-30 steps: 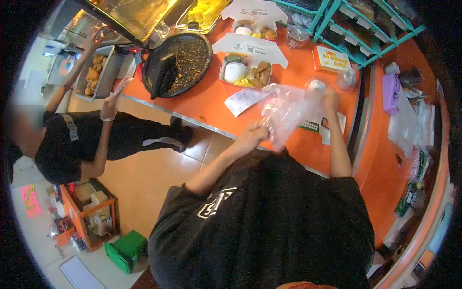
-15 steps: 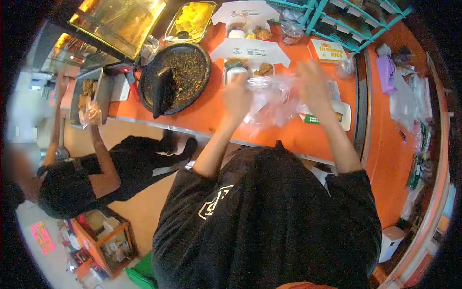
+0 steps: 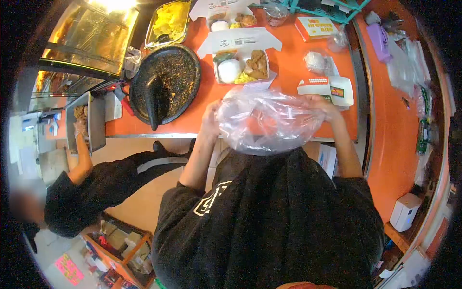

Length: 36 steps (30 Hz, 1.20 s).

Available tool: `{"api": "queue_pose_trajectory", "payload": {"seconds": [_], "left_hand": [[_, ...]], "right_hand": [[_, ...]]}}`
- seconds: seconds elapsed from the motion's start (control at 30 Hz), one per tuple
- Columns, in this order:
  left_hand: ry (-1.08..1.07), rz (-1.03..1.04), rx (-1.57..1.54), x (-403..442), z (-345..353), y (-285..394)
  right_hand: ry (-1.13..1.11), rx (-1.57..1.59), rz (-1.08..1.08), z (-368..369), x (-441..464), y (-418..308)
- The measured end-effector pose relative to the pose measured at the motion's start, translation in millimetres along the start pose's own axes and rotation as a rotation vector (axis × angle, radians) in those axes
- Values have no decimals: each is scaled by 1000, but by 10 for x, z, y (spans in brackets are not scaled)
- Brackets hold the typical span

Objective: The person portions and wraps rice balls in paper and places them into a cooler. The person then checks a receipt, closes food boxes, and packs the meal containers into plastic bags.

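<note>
A clear plastic bag (image 3: 269, 123) is spread between my two hands at the front edge of the orange counter. My left hand (image 3: 211, 117) grips its left side, and my right hand (image 3: 323, 105) pinches the right side with fingers closed. Just beyond the bag stands an open white meal box (image 3: 243, 78) holding a white rounded portion, a brown fried piece and yellow crumbs. A second open box (image 3: 231, 10) of similar food is behind it. Near my right hand lies a small white-and-green printed carton (image 3: 341, 98).
To the left sits a black stone mortar (image 3: 187, 91) with a pestle (image 3: 153, 103) in it. Behind are a tray of yellow food (image 3: 168, 23), a closed printed box (image 3: 315, 29) and a teal rack (image 3: 332, 10). A co-worker (image 3: 96, 192) reaches into a metal pan (image 3: 97, 125) at far left.
The bag has come toward my body and opened out wider between my hands. Both hands have moved lower in view. The co-worker's arms have shifted at the pan.
</note>
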<state>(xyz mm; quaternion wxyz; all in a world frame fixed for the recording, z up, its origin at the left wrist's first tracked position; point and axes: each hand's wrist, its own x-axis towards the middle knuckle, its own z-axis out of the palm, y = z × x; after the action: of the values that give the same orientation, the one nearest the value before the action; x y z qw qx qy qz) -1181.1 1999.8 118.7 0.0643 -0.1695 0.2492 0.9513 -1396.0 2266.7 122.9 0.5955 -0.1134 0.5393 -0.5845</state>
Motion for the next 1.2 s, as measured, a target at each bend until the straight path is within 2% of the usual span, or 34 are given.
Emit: {"api": "queue_pose_trajectory", "payload": {"seconds": [0.03, 0.07, 0.1, 0.13, 0.2, 0.27, 0.33, 0.37, 0.4, 0.47, 0.5, 0.57, 0.6, 0.63, 0.7, 0.73, 0.8, 0.83, 0.9, 0.97, 1.0, 1.03, 1.07, 1.1, 1.13, 1.17, 1.2], "left_hand": [[1, 203, -64, -44, 75, -81], [3, 408, -131, -56, 115, -119], [-69, 156, -259, 84, -23, -73], [-70, 155, -262, 98, -63, -105], [36, 201, -366, 38, 540, 18], [108, 235, -355, 212, 443, -146], [215, 232, -462, 429, -47, -399], [-29, 226, -603, 348, -112, -318], [-270, 182, -721, 265, -175, -237], [-327, 36, -496, -21, -183, 25], [-327, 46, -504, -22, -315, 81], [427, 162, 434, -43, -611, 109], [422, 162, 436, -56, -319, 176], [701, 698, 916, -122, 247, 225], [671, 1243, 1660, 9, 477, -29], [363, 1194, 1909, 112, 324, -286], [174, 736, 2354, 407, 363, -532], [182, 734, 2357, 470, 118, -555], [338, 215, 2327, 616, -481, -581], [286, 319, 2286, 677, -575, -592], [229, 402, 2236, 633, -587, -646], [159, 431, 2248, 573, -403, -506], [216, 186, 2110, 547, -87, -208], [264, -43, 1958, 530, 203, 95], [632, 35, 1823, 549, 293, 315], [722, 782, 1983, 662, 48, 503], [946, 816, 1883, 805, 138, 792]], "right_hand": [[6, 4, -4, -171, 58, 91], [110, -249, -6, -230, 79, 99], [161, -377, -6, -270, 89, 139], [213, -505, 0, -309, 98, 180], [397, -693, -390, 207, 76, 77], [575, -866, -785, 777, 68, -7], [316, -1243, -662, 953, 283, 94], [-49, -1489, -315, 880, 525, 203], [-40, -1490, -320, 695, 574, 308], [158, -1708, -72, 220, 509, 430], [148, -1716, -70, 210, 505, 375], [55, -1655, -160, 298, 426, 413], [61, -1656, -161, 351, 464, 382], [87, -1686, -184, 454, 500, 375], [104, -1721, -207, 593, 538, 305], [113, -1726, -135, 661, 524, 249], [111, -1735, -67, 561, 568, 336], [120, -1688, -24, 309, 615, 535], [141, -1643, 9, 134, 691, 569], [-81, -1078, -174, 136, 640, 507], [-91, -1079, -163, 256, 579, 382], [-141, -801, -143, 460, 534, 106], [-185, -522, -125, 582, 505, -160], [-95, -530, -181, 563, 520, -398], [-4, -533, -230, 506, 587, -577], [269, -664, -391, 440, 757, -696], [544, -791, -544, 351, 991, -803]]}}
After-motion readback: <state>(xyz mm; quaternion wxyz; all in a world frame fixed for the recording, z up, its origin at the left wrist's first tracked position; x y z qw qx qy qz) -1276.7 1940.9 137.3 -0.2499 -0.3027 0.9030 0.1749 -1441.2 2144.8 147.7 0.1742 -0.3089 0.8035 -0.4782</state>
